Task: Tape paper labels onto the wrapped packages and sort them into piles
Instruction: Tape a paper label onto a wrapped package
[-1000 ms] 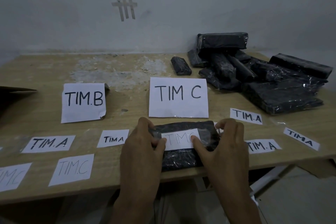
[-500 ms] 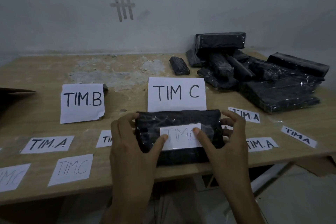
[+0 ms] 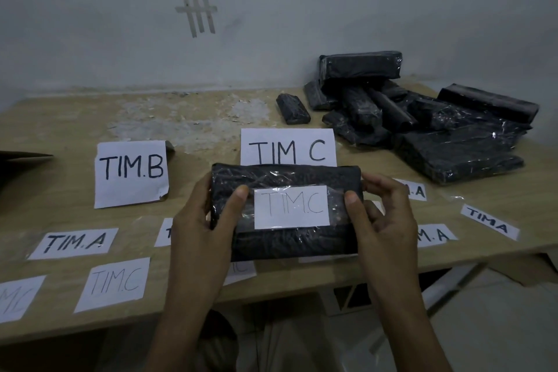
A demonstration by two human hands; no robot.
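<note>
Partly hidden behind the left hand (image 3: 199, 229): a small half-covered label (image 3: 164, 232), too little showing to read. Behind the right hand (image 3: 383, 220): an upper right label (image 3: 415, 190) and a lower right label (image 3: 434, 235), each reduced to its last letters, ending in "A". Tucked below the wrapped package (image 3: 283, 177): a faint slip (image 3: 241, 272), mostly covered. Cut off by the left frame edge: a pale edge label (image 3: 16, 297) and a dark flat object (image 3: 21, 160), impossible to identify.

Held in both hands over the near part of the surface (image 3: 211, 118): the wrapped package, black under clear film, long axis running left to right, labelled face tipped up toward the camera, top edge overlapping the bottom of the large TIM C sheet (image 3: 288, 146). Taped at the middle of that face: the TIM.C label (image 3: 291, 207), writing upright. Left fingers (image 3: 203, 190) curled behind the left short end, thumb pressed on the front just left of the label. Right fingers (image 3: 380, 187) curled round the right short end, thumb just right of the label.

Elsewhere on the surface: a TIM.B sheet (image 3: 131, 174), a TIM.A slip (image 3: 74, 243), a loose TIM.C slip (image 3: 114, 284), a TIMA slip (image 3: 489, 222), and a heap of black packages (image 3: 422, 130) at far right.
</note>
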